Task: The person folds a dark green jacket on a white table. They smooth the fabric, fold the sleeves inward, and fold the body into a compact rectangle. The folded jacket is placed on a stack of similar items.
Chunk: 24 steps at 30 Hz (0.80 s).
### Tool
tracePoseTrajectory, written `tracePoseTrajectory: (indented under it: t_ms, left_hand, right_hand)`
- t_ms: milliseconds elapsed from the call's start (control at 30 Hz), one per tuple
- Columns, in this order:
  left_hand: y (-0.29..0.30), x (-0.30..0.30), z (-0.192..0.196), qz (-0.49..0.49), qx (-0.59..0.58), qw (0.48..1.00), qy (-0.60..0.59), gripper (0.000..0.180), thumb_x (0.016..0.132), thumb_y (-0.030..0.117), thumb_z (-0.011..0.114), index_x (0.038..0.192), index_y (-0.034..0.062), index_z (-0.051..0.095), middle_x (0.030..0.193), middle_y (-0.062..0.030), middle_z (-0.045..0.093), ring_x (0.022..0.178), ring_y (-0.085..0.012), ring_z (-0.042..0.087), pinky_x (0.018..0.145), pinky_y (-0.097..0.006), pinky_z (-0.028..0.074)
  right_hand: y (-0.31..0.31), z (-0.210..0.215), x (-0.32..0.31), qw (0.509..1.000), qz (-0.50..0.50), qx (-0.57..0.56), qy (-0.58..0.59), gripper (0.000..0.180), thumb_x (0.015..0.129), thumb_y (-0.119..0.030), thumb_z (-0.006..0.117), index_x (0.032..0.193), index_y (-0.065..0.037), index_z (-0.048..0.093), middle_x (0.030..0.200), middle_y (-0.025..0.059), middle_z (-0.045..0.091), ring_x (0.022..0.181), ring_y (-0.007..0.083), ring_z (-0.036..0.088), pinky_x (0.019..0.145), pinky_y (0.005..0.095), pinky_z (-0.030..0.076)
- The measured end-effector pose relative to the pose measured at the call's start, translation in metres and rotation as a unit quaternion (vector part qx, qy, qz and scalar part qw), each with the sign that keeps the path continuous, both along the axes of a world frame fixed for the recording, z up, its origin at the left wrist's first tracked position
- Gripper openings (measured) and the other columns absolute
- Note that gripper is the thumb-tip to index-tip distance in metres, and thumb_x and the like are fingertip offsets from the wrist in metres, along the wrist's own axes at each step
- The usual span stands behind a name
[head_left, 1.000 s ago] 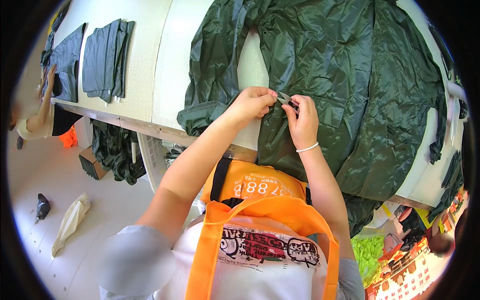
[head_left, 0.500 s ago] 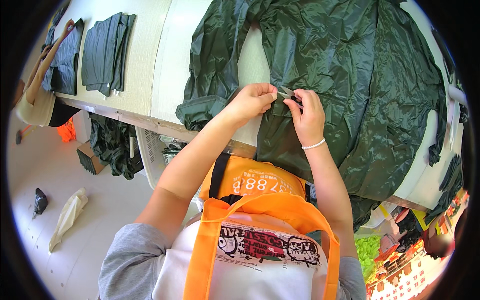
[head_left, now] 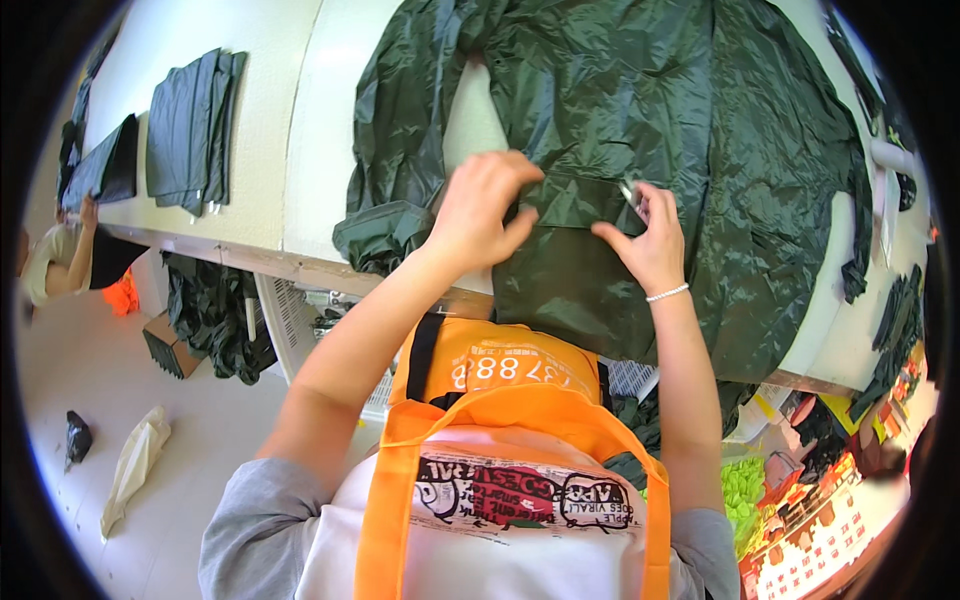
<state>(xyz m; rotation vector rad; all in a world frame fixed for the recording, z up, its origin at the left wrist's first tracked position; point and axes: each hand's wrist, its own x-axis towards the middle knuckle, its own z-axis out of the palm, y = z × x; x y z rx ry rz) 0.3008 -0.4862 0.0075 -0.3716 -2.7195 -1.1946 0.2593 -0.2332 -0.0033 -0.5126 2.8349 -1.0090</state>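
Note:
A dark green, shiny garment (head_left: 610,110) with a sleeve at its left lies spread on the worktable before me. My left hand (head_left: 480,215) is over the garment's left part, beside the gap between sleeve and body; its fingers are apart, slightly blurred, and nothing shows in them. In my right hand (head_left: 652,240) are small thread snips (head_left: 629,191), mostly hidden by the curled fingers, with a bit of metal showing. The right thumb points left over a flap-like fold (head_left: 575,200) of the cloth.
Folded dark green garments (head_left: 188,135) lie on the table (head_left: 265,130) at the far left, where another person's arm (head_left: 82,240) reaches in. A white crate (head_left: 285,320) and hanging dark cloth (head_left: 205,310) are below the table edge. Bright green material (head_left: 742,500) lies low at right.
My hands have moved apart, the left letting go of the cloth and the right shifting right with the snips. The folded-down cloth between them now lies flatter. The other person's arm has lowered.

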Motion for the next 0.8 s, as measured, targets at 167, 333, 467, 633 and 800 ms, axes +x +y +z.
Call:
tracePoseTrajectory:
  t_ms: [167, 333, 467, 633, 800]
  left_hand:
    - [0.006, -0.007, -0.011, -0.075, -0.183, 0.979, -0.05, 0.052, 0.068, 0.022, 0.074, 0.116, 0.0135, 0.055, 0.122, -0.0022, 0.051, 0.115, -0.0269, 0.046, 0.095, -0.041, 0.037]
    - [0.008, -0.045, -0.043, 0.152, 0.135, 0.954, -0.22, 0.035, 0.081, 0.022, 0.071, 0.063, -0.0009, 0.052, 0.052, -0.0092, 0.048, 0.047, -0.0153, 0.047, 0.047, -0.033, 0.038]
    - [0.009, -0.067, -0.026, 0.187, 0.099, 0.925, -0.314, 0.037, 0.078, 0.021, 0.073, 0.058, -0.0009, 0.051, 0.049, -0.007, 0.046, 0.043, -0.011, 0.038, 0.044, -0.034, 0.035]
    - [0.018, -0.059, -0.034, 0.185, -0.041, 0.973, -0.132, 0.021, 0.074, 0.017, 0.073, 0.08, 0.0051, 0.058, 0.069, -0.0082, 0.056, 0.064, -0.0221, 0.053, 0.059, -0.036, 0.042]
    - [0.087, -0.046, -0.016, -0.116, -0.01, 0.985, 0.124, 0.02, 0.071, 0.004, 0.067, 0.09, 0.0075, 0.062, 0.092, -0.0093, 0.058, 0.088, -0.0296, 0.055, 0.078, -0.04, 0.044]
  right_hand:
    - [0.052, -0.005, -0.014, 0.984, 0.149, 0.083, 0.058, 0.03, 0.071, -0.008, 0.072, 0.099, -0.007, 0.06, 0.103, 0.0066, 0.06, 0.089, 0.0269, 0.061, 0.074, 0.0348, 0.051]
    - [0.035, -0.006, -0.07, 0.987, -0.055, -0.037, -0.149, 0.02, 0.077, -0.017, 0.071, 0.083, 0.001, 0.064, 0.071, 0.0109, 0.064, 0.063, 0.018, 0.061, 0.064, 0.0296, 0.048]
    - [0.033, -0.019, -0.097, 0.98, -0.05, -0.02, -0.192, 0.022, 0.076, -0.019, 0.073, 0.086, 0.001, 0.068, 0.073, 0.0095, 0.066, 0.066, 0.015, 0.061, 0.066, 0.0286, 0.049]
    - [0.033, -0.027, -0.1, 0.97, -0.07, -0.049, -0.229, 0.026, 0.075, -0.02, 0.075, 0.087, 0.002, 0.07, 0.078, 0.0085, 0.069, 0.069, 0.0147, 0.062, 0.069, 0.0278, 0.05]
    - [0.04, -0.046, -0.101, 0.964, -0.088, -0.081, -0.238, 0.027, 0.074, -0.023, 0.076, 0.087, 0.0, 0.071, 0.077, 0.0086, 0.069, 0.069, 0.0146, 0.062, 0.069, 0.0289, 0.05]
